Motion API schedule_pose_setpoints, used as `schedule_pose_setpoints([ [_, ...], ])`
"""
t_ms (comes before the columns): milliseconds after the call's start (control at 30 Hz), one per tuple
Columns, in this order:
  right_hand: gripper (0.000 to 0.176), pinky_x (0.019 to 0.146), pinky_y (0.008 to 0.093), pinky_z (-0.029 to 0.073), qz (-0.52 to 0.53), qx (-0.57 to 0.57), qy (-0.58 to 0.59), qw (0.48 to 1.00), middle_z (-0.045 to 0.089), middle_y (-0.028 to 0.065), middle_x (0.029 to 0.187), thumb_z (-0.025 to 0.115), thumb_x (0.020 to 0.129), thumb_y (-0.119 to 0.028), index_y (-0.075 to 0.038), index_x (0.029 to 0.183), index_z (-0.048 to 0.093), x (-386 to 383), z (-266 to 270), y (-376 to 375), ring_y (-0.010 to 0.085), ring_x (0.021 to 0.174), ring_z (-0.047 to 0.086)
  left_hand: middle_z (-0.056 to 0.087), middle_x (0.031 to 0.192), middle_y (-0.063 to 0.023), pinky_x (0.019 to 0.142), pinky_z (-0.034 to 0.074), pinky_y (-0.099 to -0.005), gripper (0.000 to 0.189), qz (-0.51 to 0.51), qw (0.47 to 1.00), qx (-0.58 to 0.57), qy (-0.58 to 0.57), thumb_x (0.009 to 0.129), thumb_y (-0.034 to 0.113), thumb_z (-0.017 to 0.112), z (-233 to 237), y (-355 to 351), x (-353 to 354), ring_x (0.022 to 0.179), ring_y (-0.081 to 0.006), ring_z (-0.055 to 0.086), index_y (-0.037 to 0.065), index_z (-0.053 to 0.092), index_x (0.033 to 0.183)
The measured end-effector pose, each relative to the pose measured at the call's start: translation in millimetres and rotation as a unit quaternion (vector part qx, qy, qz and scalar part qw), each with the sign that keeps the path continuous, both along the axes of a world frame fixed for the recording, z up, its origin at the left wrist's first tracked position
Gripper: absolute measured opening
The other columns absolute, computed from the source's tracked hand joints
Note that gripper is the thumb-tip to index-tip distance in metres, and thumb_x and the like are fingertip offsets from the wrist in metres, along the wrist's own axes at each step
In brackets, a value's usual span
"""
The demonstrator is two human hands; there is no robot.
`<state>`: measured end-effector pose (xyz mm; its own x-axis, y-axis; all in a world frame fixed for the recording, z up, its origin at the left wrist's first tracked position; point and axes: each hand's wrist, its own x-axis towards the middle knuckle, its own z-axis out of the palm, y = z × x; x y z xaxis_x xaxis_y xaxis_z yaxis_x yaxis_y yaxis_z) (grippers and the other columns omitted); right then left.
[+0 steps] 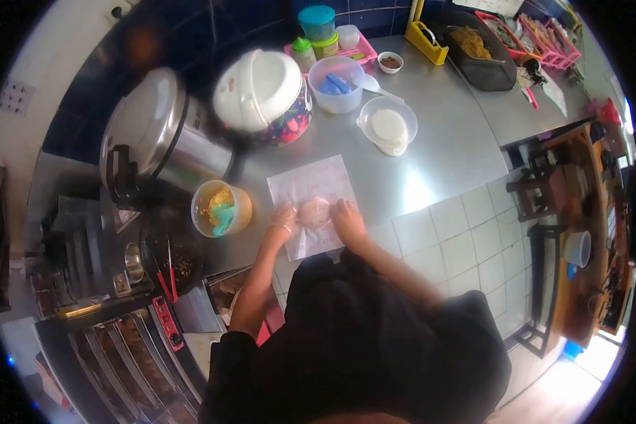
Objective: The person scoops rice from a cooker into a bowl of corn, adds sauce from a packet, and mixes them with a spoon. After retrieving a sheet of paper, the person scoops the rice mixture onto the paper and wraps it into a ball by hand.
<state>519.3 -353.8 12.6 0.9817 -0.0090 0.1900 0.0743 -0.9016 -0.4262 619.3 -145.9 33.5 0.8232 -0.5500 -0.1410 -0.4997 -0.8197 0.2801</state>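
On a white sheet of printed wrapping paper [307, 177] lies a round, pinkish lump [314, 211], seemingly under clear plastic; what it is made of I cannot make out. My left hand [284, 220], which looks covered by a thin clear plastic glove, presses bent fingers at the lump's left edge. Bare and with its fingers curled together, my right hand [347, 222] grips at the right edge. Left of the paper stands a clear tub [245, 210] of yellowish food with a green utensil [222, 219] in it.
Behind my hands stand a floral rice container [290, 116] with white lid and a large steel pot [198, 145]. A clear tub [337, 99] with a blue item and a lidded bowl [389, 126] are farther right. A black pan [180, 258] with red-handled tongs [167, 275] sits left.
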Motion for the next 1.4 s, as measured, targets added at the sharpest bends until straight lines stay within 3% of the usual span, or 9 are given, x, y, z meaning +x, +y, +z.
schedule_pose_setpoints([
  [367, 0.033, 0.097, 0.04, 0.053, -0.018, 0.348, 0.108, 0.931, 0.064, 0.017, 0.12, 0.053, 0.097, -0.01, 0.004, 0.126, 0.06, -2, 22, -38, 0.0313, 0.115, 0.062, 0.067, 0.081, 0.002, 0.071, 0.053, -0.0267, 0.019, 0.101, 0.788, -0.415, 0.443, 0.08, -0.001, 0.082, -4, 6, -5, 0.079, -0.0084, 0.062, 0.01, 0.066, 0.085],
  [433, 0.036, 0.101, 0.0383, 0.051, -0.032, 0.7, 0.211, 0.682, 0.063, 0.0149, 0.127, 0.046, 0.102, -0.014, 0.004, 0.131, 0.056, 3, 9, -44, 0.0272, 0.119, 0.062, 0.067, 0.082, 0.001, 0.071, 0.054, -0.0263, 0.022, 0.118, 0.786, -0.414, 0.443, 0.079, -0.003, 0.082, 23, -14, -15, 0.078, -0.0094, 0.064, 0.009, 0.064, 0.082],
  [467, 0.036, 0.101, 0.0383, 0.051, -0.031, 0.699, 0.211, 0.683, 0.063, 0.0149, 0.127, 0.046, 0.102, -0.014, 0.004, 0.131, 0.056, 7, 8, -48, 0.0272, 0.119, 0.062, 0.068, 0.083, 0.0, 0.072, 0.056, -0.0259, 0.025, 0.139, 0.785, -0.411, 0.443, 0.078, -0.005, 0.082, 29, -22, -19, 0.078, -0.0104, 0.065, 0.008, 0.061, 0.08],
  [533, 0.037, 0.098, 0.0438, 0.051, -0.006, 0.869, 0.207, 0.449, 0.062, 0.0134, 0.125, 0.051, 0.103, -0.025, 0.0, 0.129, 0.058, 12, 6, -55, 0.0255, 0.115, 0.061, 0.068, 0.084, -0.0003, 0.072, 0.056, -0.0265, 0.024, 0.118, 0.788, -0.427, 0.426, 0.077, -0.005, 0.082, 24, -34, -19, 0.078, -0.0108, 0.065, 0.007, 0.063, 0.082],
  [600, 0.045, 0.096, 0.041, 0.052, -0.038, 0.869, 0.192, 0.455, 0.06, 0.0157, 0.125, 0.054, 0.102, -0.03, 0.003, 0.133, 0.053, 9, 60, -55, 0.0248, 0.113, 0.062, 0.068, 0.085, -0.0007, 0.073, 0.056, -0.0271, 0.023, 0.099, 0.791, -0.443, 0.411, 0.077, -0.004, 0.083, 22, -47, -23, 0.078, -0.0113, 0.065, 0.006, 0.064, 0.084],
  [667, 0.05, 0.095, 0.039, 0.052, -0.103, 0.761, 0.199, 0.609, 0.06, 0.0168, 0.124, 0.06, 0.1, -0.034, 0.004, 0.132, 0.053, 16, 68, -59, 0.0244, 0.112, 0.061, 0.069, 0.089, -0.0016, 0.074, 0.056, -0.0274, 0.022, 0.068, 0.832, -0.476, 0.277, 0.076, -0.005, 0.083, 25, -65, -28, 0.081, -0.0118, 0.066, 0.005, 0.068, 0.089],
  [1133, 0.047, 0.073, 0.0336, 0.055, -0.228, 0.738, 0.145, 0.618, 0.066, 0.0105, 0.099, 0.064, 0.096, -0.04, 0.003, 0.112, 0.063, 15, 49, -67, 0.0182, 0.087, 0.066, 0.065, 0.117, -0.0086, 0.09, 0.053, -0.0359, 0.049, 0.177, 0.711, -0.569, 0.374, 0.081, -0.005, 0.065, -17, -119, -48, 0.11, -0.0193, 0.063, 0.003, 0.053, 0.128],
  [1233, 0.049, 0.072, 0.0337, 0.054, -0.289, 0.681, 0.129, 0.661, 0.066, 0.0105, 0.096, 0.067, 0.094, -0.043, 0.004, 0.107, 0.064, 17, 36, -74, 0.0187, 0.085, 0.066, 0.062, 0.114, -0.0117, 0.1, 0.049, -0.0408, 0.049, 0.074, 0.936, -0.343, 0.039, 0.078, -0.011, 0.065, 15, -121, -54, 0.114, -0.0243, 0.061, 0.003, 0.052, 0.124],
  [1400, 0.059, 0.073, 0.0407, 0.055, -0.374, 0.507, 0.068, 0.773, 0.071, 0.0219, 0.1, 0.072, 0.087, -0.05, 0.004, 0.107, 0.064, 33, -24, -126, 0.031, 0.091, 0.071, 0.062, 0.11, -0.0136, 0.093, 0.049, -0.0427, 0.038, 0.295, 0.853, -0.42, -0.094, 0.082, -0.003, 0.063, -26, -51, -60, 0.106, -0.0278, 0.061, 0.004, 0.056, 0.119],
])
